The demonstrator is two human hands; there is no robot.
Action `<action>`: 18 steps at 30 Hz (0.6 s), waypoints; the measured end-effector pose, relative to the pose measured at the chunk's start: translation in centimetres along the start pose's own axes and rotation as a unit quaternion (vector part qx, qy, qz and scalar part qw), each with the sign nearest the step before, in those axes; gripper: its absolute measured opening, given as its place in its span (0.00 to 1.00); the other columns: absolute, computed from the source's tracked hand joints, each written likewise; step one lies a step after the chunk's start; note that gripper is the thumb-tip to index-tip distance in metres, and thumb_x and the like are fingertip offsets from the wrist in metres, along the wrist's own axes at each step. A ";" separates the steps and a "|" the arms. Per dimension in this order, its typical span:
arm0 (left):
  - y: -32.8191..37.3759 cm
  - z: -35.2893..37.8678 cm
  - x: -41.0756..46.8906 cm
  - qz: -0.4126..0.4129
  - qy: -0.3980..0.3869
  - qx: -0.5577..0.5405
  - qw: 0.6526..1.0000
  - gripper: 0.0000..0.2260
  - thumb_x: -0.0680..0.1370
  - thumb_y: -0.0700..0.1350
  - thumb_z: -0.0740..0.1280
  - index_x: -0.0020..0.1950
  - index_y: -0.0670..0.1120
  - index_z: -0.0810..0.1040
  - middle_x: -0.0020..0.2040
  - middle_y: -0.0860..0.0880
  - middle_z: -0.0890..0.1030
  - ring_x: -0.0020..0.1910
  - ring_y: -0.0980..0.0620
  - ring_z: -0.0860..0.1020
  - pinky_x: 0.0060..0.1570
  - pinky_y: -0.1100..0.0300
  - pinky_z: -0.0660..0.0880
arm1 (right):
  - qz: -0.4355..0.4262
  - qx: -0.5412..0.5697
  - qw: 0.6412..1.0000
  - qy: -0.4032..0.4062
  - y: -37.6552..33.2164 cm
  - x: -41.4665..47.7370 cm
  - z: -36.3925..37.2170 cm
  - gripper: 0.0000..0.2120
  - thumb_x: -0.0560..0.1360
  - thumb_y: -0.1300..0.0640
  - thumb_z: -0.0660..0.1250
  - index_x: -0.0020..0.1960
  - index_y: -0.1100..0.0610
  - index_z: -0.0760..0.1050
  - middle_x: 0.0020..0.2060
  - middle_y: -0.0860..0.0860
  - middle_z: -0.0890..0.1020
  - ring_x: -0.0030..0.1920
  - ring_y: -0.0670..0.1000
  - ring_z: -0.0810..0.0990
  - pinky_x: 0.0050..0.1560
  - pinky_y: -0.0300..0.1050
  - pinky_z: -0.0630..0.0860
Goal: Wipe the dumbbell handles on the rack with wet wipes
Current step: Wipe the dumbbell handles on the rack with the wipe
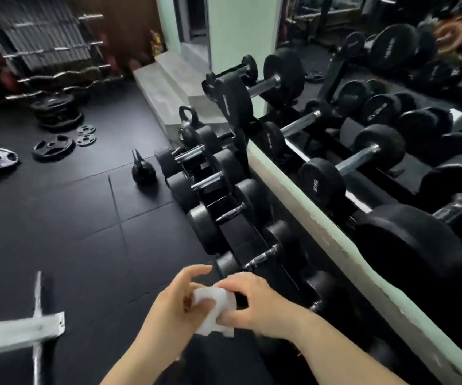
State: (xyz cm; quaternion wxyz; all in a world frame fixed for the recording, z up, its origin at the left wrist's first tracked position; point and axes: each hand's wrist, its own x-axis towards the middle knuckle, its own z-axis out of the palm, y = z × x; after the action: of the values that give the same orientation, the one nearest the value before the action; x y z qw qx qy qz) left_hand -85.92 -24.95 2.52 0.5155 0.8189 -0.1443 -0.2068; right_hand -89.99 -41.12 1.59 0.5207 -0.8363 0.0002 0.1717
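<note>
A white wet wipe is bunched between both my hands at the bottom centre of the view. My left hand pinches its left side and my right hand grips its right side. The hands hover just in front of the black dumbbell rack, which runs away from me along the mirror. Black round-headed dumbbells with chrome handles lie on it; the nearest handle is just above my hands, others sit farther along. Neither hand touches a handle.
A wall mirror to the right reflects the rack. A kettlebell stands on the black rubber floor beside the rack, another at its far end. Weight plates lie at left. A white metal frame is at bottom left.
</note>
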 end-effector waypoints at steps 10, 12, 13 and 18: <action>1.7 -3.8 20.1 0.035 -0.133 0.058 0.989 0.14 0.69 0.32 0.70 0.34 0.51 0.74 0.32 0.57 0.81 0.33 0.61 0.77 0.31 0.75 0.70 | 0.113 0.171 0.948 0.242 0.5 12.2 -5.8 0.08 0.70 0.55 0.68 0.39 0.42 0.73 0.36 0.39 0.76 0.39 0.34 0.73 0.44 0.28 0.68; 3.1 -1.8 22.8 0.074 -0.196 0.073 0.975 0.14 0.70 0.32 0.69 0.33 0.51 0.73 0.32 0.64 0.78 0.32 0.65 0.75 0.33 0.75 0.69 | 0.144 0.180 0.922 0.310 1.3 12.2 -7.3 0.09 0.72 0.56 0.68 0.37 0.44 0.71 0.30 0.38 0.75 0.33 0.32 0.71 0.38 0.26 0.66; 3.8 -0.5 23.9 0.090 -0.222 0.071 0.968 0.14 0.70 0.32 0.69 0.33 0.51 0.73 0.32 0.64 0.78 0.32 0.65 0.75 0.34 0.75 0.69 | 0.165 0.175 0.906 0.349 1.6 11.9 -8.2 0.10 0.72 0.57 0.68 0.36 0.45 0.70 0.27 0.37 0.74 0.30 0.32 0.70 0.36 0.26 0.66; 7.1 6.2 27.6 0.128 -0.307 0.010 0.943 0.14 0.70 0.32 0.69 0.35 0.51 0.76 0.32 0.58 0.80 0.33 0.65 0.76 0.36 0.75 0.69 | 0.210 0.192 0.833 0.475 3.4 8.1 -12.6 0.04 0.71 0.60 0.68 0.41 0.53 0.75 0.38 0.41 0.75 0.38 0.38 0.73 0.40 0.22 0.66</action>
State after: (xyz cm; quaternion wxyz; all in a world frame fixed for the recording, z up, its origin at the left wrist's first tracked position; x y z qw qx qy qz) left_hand -64.97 -45.24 1.31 0.4606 0.6953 -0.4014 -0.3785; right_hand -79.33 -52.17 1.28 0.5575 -0.6783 0.4562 -0.1444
